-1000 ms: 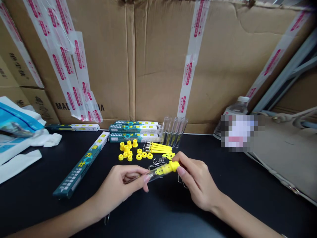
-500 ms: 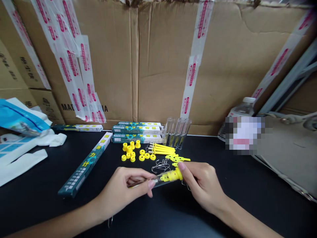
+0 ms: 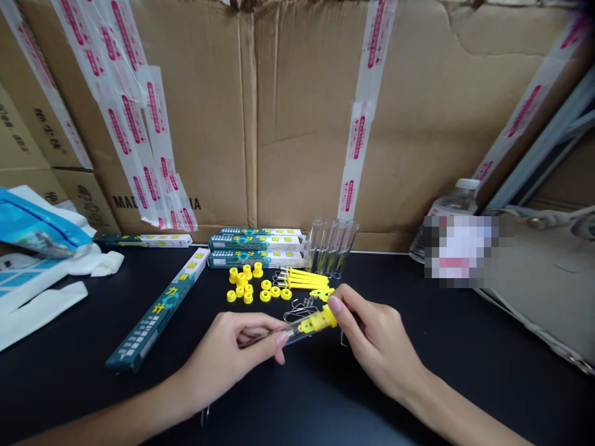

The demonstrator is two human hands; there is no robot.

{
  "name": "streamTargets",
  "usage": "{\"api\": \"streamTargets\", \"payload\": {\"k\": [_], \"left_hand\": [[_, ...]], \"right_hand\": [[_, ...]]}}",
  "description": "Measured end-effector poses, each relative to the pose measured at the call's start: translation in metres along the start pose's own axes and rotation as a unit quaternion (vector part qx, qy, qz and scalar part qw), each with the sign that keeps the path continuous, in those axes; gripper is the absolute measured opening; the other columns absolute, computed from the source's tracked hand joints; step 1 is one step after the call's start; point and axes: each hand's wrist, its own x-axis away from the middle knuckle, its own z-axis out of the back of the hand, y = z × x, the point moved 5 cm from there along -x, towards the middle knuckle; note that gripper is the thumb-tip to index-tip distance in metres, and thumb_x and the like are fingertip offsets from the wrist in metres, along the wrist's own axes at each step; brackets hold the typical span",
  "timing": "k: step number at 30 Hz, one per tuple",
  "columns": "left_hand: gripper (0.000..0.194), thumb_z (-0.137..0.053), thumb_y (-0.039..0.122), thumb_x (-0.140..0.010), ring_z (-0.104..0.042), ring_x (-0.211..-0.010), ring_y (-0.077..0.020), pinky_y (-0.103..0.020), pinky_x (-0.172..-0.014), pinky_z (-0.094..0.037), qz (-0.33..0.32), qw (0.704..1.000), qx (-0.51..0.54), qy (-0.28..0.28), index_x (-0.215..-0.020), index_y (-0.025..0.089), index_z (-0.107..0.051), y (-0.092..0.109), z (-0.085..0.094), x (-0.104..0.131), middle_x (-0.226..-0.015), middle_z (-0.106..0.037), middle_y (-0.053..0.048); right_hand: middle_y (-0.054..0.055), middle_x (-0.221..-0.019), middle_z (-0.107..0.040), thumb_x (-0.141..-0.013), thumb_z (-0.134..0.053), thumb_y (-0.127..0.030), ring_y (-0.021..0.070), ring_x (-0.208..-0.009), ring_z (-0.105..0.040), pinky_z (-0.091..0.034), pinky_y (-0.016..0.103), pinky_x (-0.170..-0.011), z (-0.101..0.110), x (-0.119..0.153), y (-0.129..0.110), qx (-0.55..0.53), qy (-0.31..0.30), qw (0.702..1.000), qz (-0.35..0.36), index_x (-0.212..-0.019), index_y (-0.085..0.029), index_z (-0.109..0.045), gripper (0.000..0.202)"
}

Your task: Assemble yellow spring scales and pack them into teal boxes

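My left hand [image 3: 237,353] is closed round a clear tube [image 3: 294,334], its thumb on top. Yellow parts show inside the tube's right end. My right hand [image 3: 376,334] pinches the yellow cap [image 3: 328,317] at that end, and a metal hook hangs just below its fingers. Beyond the tube lie loose metal hooks [image 3: 297,310], several yellow rods [image 3: 304,279] with springs at their left ends, and flat yellow pieces [image 3: 320,293] partly hidden by my right hand. Several yellow caps and rings [image 3: 240,279] are grouped to the left of these.
Several clear tubes [image 3: 331,248] stand upright beside stacked printed boxes [image 3: 255,259]. Another long box [image 3: 160,310] lies slanted at left, near white and blue packaging [image 3: 41,229]. On the right are a bottle [image 3: 453,201] and a beige bag [image 3: 548,285]. Cardboard [image 3: 307,124] rises behind.
My right hand and the capped end of the tube have moved slightly up and left, so the tube tilts a little more. My left hand keeps its hold, almost in place.
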Motion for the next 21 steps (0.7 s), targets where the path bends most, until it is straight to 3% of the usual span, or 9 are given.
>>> {"api": "streamTargets", "payload": {"k": [6, 16, 21], "left_hand": [[0.038, -0.063, 0.045, -0.085, -0.035, -0.039, -0.005, -0.02, -0.036, -0.025, 0.002, 1.0, 0.012, 0.005, -0.103, 0.013, -0.075, -0.0001, 0.0003, -0.001, -0.072, -0.073, -0.005], [0.039, -0.063, 0.045, -0.084, -0.036, -0.04, -0.0053, -0.02, -0.037, -0.026, 0.001, 1.0, 0.004, 0.008, -0.103, 0.013, -0.074, 0.0, 0.001, -0.0002, -0.071, -0.072, -0.005], [0.04, -0.064, 0.046, -0.084, -0.035, -0.042, -0.0057, -0.019, -0.038, -0.025, 0.001, 1.0, 0.009, 0.005, -0.102, 0.012, -0.074, 0.0025, 0.0011, 0.0005, -0.069, -0.071, -0.005]], "right_hand": [[-0.007, -0.054, -0.049, -0.1, -0.038, -0.041, 0.0114, -0.045, -0.046, -0.034, 0.024, -0.05, 0.0029, 0.0011, -0.0035, -0.007, 0.011, 1.0, 0.017, -0.088, -0.021, -0.053, 0.027], [-0.008, -0.051, -0.046, -0.098, -0.043, -0.044, 0.0116, -0.041, -0.043, -0.033, 0.024, -0.046, 0.0011, 0.0031, -0.0005, -0.06, -0.008, 0.998, 0.003, -0.09, -0.021, -0.054, 0.026], [-0.008, -0.05, -0.048, -0.097, -0.043, -0.043, 0.0108, -0.039, -0.043, -0.033, 0.024, -0.045, 0.0037, 0.0028, -0.0033, -0.036, 0.012, 0.999, 0.027, -0.089, -0.02, -0.055, 0.027]]}}
